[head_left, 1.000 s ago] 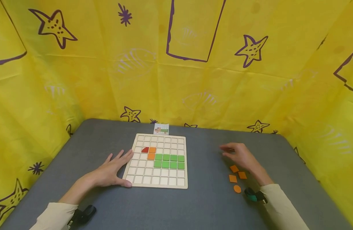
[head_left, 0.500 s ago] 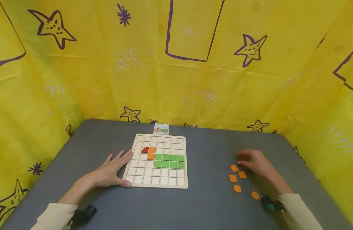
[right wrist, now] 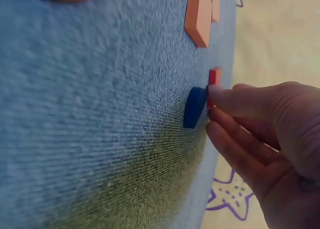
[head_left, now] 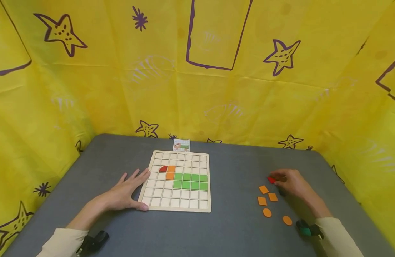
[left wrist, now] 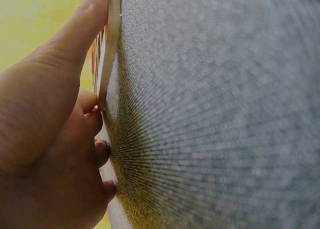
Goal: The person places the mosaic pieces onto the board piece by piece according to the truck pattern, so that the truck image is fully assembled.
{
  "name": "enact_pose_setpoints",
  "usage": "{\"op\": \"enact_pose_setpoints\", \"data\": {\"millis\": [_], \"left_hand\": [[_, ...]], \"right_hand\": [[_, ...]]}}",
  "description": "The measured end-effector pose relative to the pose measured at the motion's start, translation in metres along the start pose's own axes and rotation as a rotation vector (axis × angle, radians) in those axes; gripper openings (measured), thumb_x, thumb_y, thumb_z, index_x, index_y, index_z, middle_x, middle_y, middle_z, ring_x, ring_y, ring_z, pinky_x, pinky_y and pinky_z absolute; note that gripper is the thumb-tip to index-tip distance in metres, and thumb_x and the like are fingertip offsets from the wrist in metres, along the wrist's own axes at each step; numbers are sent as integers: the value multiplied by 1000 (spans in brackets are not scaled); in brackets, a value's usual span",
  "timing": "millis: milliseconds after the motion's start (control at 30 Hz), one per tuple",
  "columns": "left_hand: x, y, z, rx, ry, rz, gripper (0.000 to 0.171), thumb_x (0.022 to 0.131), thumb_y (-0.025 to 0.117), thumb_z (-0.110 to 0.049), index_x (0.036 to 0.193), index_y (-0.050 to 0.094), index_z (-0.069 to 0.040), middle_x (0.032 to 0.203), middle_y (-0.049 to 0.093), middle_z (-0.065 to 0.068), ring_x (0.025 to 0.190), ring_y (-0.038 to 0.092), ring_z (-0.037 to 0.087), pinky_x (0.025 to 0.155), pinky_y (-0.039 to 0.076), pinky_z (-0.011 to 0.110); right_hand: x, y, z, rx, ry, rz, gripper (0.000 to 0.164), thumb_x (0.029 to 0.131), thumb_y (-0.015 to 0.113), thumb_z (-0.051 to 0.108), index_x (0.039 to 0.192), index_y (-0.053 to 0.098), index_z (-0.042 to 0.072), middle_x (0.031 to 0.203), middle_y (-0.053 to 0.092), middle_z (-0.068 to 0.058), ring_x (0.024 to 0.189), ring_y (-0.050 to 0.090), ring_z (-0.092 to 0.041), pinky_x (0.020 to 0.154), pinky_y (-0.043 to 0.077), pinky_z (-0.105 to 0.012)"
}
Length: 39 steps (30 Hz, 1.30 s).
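My left hand (head_left: 123, 192) rests with spread fingers along the left edge of the wooden grid board (head_left: 176, 210), its thumb at the near-left corner. On the board sit a red quarter-round tile (head_left: 163, 169), orange squares (head_left: 170, 176) and two rows of green squares (head_left: 186, 185). To the right, my right hand (head_left: 294, 184) pinches a red tile (right wrist: 214, 76) between thumb and fingers, close over the table; its shape is partly hidden by the fingertips. A dark blue piece (right wrist: 194, 108) with a curved side lies just beneath that hand.
Orange square tiles (head_left: 262, 201) and two orange round tiles (head_left: 287, 220) lie on the grey table (head_left: 229, 228) nearer than the right hand. Behind the board is a small picture card (head_left: 181, 145). A yellow patterned cloth (head_left: 216, 89) surrounds the table.
My right hand has moved right and nearer, and a red tile now shows in its fingers. A second orange round tile came out from under the forearm. The left hand stays on the board.
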State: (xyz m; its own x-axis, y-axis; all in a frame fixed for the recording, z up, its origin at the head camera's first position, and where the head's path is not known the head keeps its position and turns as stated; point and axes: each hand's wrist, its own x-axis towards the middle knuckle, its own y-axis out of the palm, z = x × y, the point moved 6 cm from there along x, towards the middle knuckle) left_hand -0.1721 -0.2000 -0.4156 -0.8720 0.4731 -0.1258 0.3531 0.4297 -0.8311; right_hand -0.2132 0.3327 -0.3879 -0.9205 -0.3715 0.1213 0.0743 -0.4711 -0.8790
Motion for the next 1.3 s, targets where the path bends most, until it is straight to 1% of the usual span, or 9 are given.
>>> {"op": "enact_pose_setpoints", "data": {"millis": [167, 267, 367, 467, 633, 867, 967, 1100, 1300], "left_hand": [[0, 1, 0, 2, -6, 2, 119, 67, 78, -64, 156, 22, -7, 162, 17, 16, 146, 7, 47, 109, -4, 69], [0, 1, -1, 1, -6, 2, 119, 67, 78, -64, 156, 23, -7, 162, 17, 16, 146, 7, 48, 109, -4, 69], [0, 1, -1, -1, -6, 1, 119, 68, 78, -64, 156, 22, -7, 162, 17, 16, 146, 7, 47, 109, -4, 69], [0, 0, -1, -1, -6, 1, 119, 68, 78, -63, 156, 22, -7, 162, 16, 16, 146, 6, 47, 109, -5, 69], [0, 1, -1, 1, -7, 4, 119, 68, 78, -64, 156, 22, -7, 162, 16, 16, 146, 6, 48, 109, -5, 69], [0, 1, 0, 1, -1, -2, 119, 68, 78, -64, 156, 22, -7, 162, 17, 16, 146, 6, 47, 109, -4, 69], [-1, 0, -1, -2, -1, -2, 119, 68, 78, -64, 156, 22, -7, 162, 16, 16, 146, 6, 48, 109, -5, 69], [0, 0, 0, -2, -3, -2, 119, 68, 77, -64, 156, 22, -7, 162, 16, 16, 146, 6, 48, 109, -5, 69], [0, 0, 1, 2, -3, -4, 119, 68, 77, -64, 156, 22, -7, 162, 16, 16, 146, 6, 48, 109, -5, 69]], "right_hand": [[4, -3, -7, -53, 65, -68, 25, 84, 71, -2, 108, 70, -7, 100, 72, -19, 88, 69, -35, 75, 56, -47], [4, -4, -8, -74, 108, -121, 22, 87, 71, 5, 107, 71, -6, 99, 72, -19, 87, 69, -35, 75, 56, -50], [4, -2, -6, -55, 122, -128, 26, 88, 73, 13, 108, 72, -4, 99, 73, -17, 88, 69, -33, 76, 55, -50], [4, 0, -2, -25, 108, -105, 31, 85, 76, 15, 109, 71, -5, 100, 73, -17, 89, 70, -33, 77, 56, -49], [5, 4, 0, 14, 84, -76, 32, 83, 76, 6, 112, 70, -5, 105, 71, -20, 93, 69, -36, 79, 56, -47], [7, 6, -5, 53, 64, -73, 32, 82, 75, 0, 113, 69, -6, 105, 71, -20, 93, 70, -35, 77, 57, -43], [8, 6, -3, 69, 52, -82, 38, 82, 75, -1, 118, 66, -8, 106, 71, -21, 93, 70, -36, 77, 57, -43], [12, 5, 2, 71, 30, -97, 44, 81, 76, -2, 122, 62, -9, 105, 71, -21, 92, 70, -36, 76, 57, -43], [21, 8, 14, 88, 16, -81, 41, 81, 76, -3, 119, 64, -10, 105, 71, -22, 92, 71, -35, 76, 57, -42]]}}
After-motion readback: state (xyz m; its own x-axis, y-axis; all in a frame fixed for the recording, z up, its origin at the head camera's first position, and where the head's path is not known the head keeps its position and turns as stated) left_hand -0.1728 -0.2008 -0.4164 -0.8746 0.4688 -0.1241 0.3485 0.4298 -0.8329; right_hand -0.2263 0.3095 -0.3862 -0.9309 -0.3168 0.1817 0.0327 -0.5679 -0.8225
